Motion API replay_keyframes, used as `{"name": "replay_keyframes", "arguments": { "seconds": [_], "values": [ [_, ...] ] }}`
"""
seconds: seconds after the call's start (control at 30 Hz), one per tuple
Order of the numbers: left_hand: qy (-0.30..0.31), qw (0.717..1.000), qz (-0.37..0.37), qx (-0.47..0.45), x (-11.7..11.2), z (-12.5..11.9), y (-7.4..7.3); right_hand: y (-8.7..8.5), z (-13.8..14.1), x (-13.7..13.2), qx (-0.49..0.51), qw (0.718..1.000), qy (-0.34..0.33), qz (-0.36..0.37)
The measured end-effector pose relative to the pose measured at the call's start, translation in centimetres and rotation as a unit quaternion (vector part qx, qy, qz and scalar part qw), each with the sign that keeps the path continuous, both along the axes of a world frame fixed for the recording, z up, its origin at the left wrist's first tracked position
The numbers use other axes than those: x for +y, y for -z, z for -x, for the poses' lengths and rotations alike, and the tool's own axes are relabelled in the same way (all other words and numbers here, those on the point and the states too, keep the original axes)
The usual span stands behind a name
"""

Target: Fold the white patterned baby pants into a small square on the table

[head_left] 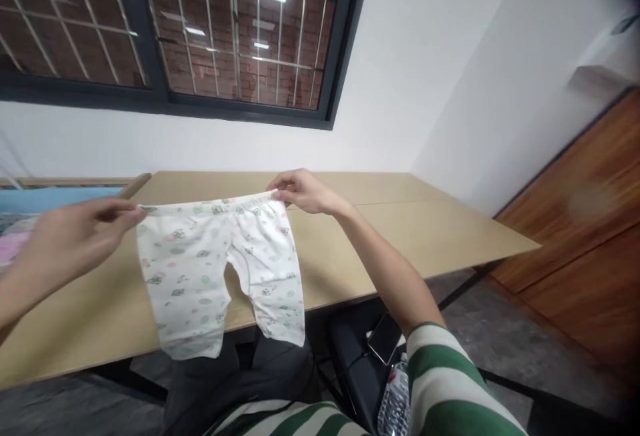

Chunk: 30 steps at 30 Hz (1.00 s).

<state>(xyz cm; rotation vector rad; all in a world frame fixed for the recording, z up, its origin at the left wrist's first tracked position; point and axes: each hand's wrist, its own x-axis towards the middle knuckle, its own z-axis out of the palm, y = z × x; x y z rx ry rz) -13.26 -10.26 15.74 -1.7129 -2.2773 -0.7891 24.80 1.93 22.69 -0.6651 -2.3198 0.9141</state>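
A small pair of white baby trousers with a green and pink print hangs stretched by its waistband above a light wooden table. My left hand pinches the left end of the waistband, fingers closed on the cloth. My right hand pinches the right end in the same way. Both legs of the trousers hang down over the table's near edge, in front of my lap.
A blue and pink heap of cloth lies at the table's far left. A black chair to my right carries a phone and a plastic bottle. A wooden door is at the right, a barred window behind.
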Motion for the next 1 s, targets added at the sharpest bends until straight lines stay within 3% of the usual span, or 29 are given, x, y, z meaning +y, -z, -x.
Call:
{"name": "replay_keyframes", "arguments": {
  "seconds": [0.1,0.23,0.4,0.57,0.7,0.8,0.9,1.0],
  "values": [
    [0.072,0.996,0.041,-0.011,5.1,-1.0,2.8,3.9,-0.3,4.5,-0.019,0.998,0.045,0.045],
    [0.126,0.985,0.110,-0.036,11.6,-2.3,7.7,10.3,0.3,10.9,-0.062,0.987,0.111,0.096],
    [0.117,0.980,0.153,-0.049,17.7,-3.8,12.9,17.0,1.6,17.5,-0.126,0.973,0.162,0.102],
    [0.092,0.979,0.172,-0.062,21.9,-5.1,16.4,21.4,2.6,21.2,-0.159,0.960,0.212,0.093],
    [0.057,0.981,0.175,-0.068,23.6,-5.9,17.5,23.1,3.0,22.6,-0.170,0.949,0.248,0.089],
    [0.042,0.981,0.181,-0.064,23.9,-6.5,17.2,23.6,3.3,23.1,-0.175,0.944,0.266,0.090],
    [0.041,0.980,0.186,-0.057,23.6,-7.3,15.9,23.5,3.6,23.3,-0.179,0.939,0.277,0.094],
    [0.048,0.983,0.170,-0.040,22.6,-8.7,13.6,23.0,3.6,23.3,-0.181,0.937,0.282,0.099]
  ]
}}
